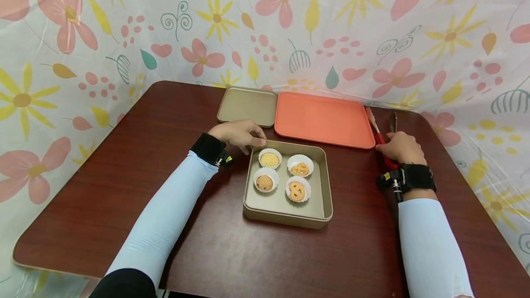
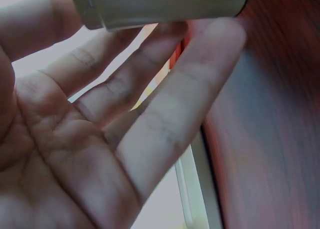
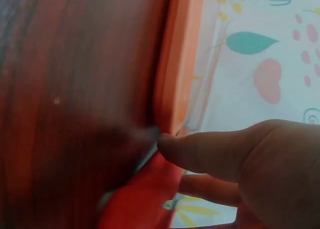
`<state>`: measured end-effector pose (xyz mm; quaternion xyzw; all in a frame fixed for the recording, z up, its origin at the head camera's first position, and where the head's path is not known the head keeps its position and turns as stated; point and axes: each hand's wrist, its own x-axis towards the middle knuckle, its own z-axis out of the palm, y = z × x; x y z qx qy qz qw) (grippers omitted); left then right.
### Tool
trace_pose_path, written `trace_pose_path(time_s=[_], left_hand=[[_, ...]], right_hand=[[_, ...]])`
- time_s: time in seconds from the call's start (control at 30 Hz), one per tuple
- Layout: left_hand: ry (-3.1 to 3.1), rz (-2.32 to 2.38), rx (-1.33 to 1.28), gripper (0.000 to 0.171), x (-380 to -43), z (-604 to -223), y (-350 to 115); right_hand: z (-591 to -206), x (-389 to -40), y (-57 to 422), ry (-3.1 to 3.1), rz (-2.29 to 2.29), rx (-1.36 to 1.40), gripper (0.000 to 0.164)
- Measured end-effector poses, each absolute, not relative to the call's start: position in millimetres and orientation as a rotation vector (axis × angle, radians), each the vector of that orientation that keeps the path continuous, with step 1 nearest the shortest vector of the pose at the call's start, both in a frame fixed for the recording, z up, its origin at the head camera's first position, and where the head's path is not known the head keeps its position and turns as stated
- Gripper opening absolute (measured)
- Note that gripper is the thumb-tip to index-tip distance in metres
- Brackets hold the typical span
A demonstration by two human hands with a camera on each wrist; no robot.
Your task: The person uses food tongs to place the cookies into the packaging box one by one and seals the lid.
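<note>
A gold metal tin sits on the table, holding several cookies in white paper cups. Among them are a pretzel-shaped cookie, a smiley-face cookie, a round brown cookie and a pale yellow one. My left hand grips the tin's far left corner; the left wrist view shows its fingers against the tin wall. At the table's right side my right hand holds red-handled tongs, their arms spread apart. In the right wrist view the thumb lies on the red handle.
An orange tray lies behind the tin, near the table's back edge. Left of it is a gold lid. A flower-patterned cloth hangs behind and beside the dark wooden table.
</note>
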<state>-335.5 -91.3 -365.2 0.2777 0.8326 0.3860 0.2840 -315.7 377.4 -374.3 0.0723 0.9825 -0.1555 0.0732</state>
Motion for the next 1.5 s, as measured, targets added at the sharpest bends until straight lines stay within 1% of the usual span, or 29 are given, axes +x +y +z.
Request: trace_pose_path(time_s=[0.27, 0.43, 0.57, 0.67, 0.83, 0.87, 0.93, 1.1, 1.27, 1.37, 1.5], left_hand=[[2.366, 1.066, 0.769, 0.031, -340.6, -361.0, -106.9], [2.526, 1.201, 0.641, 0.031, -346.9, -359.3, -125.0], [2.697, 1.294, 0.477, 0.029, -351.2, -361.6, -142.0], [2.778, 1.394, 0.342, 0.03, -353.8, -366.1, -153.8], [2.843, 1.515, 0.111, 0.03, -358.7, -376.1, -166.0], [2.845, 1.531, 0.072, 0.03, -359.9, -378.3, -167.3], [2.839, 1.555, 0.011, 0.031, -362.3, -382.4, -168.4], [2.788, 1.578, -0.049, 0.041, -367.8, -391.6, -168.2], [2.747, 1.573, -0.035, 0.047, -375.0, -399.4, -167.3], [2.722, 1.557, -0.012, 0.047, -378.0, -401.3, -165.6], [2.711, 1.457, 0.028, 0.045, -378.8, -398.4, -162.9]], right_hand=[[-354.2, -305.4, 374.7, 3.019, -0.439, 0.204, 0.08], [-336.4, -297.4, 366.7, 3.08, -0.471, 0.175, 0.082], [-323.7, -291.0, 356.9, 3.168, -0.474, 0.081, 0.069], [-316.6, -286.8, 348.8, 3.266, -0.476, 0.004, 0.051], [-304.1, -278.2, 333.6, 3.344, -0.492, -0.081, 0.045], [-301.7, -276.4, 330.6, 3.342, -0.507, -0.088, 0.045], [-297.4, -273.1, 325.0, 3.333, -0.522, -0.097, 0.053], [-291.2, -268.8, 313.8, 3.312, -0.561, -0.145, 0.07], [-288.8, -266.9, 303.2, 3.291, -0.695, -0.275, 0.072], [-287.6, -265.3, 296.6, 3.26, -0.8, -0.348, 0.076], [-288.1, -264.6, 287.8, 3.183, -0.897, -0.366, 0.084]])
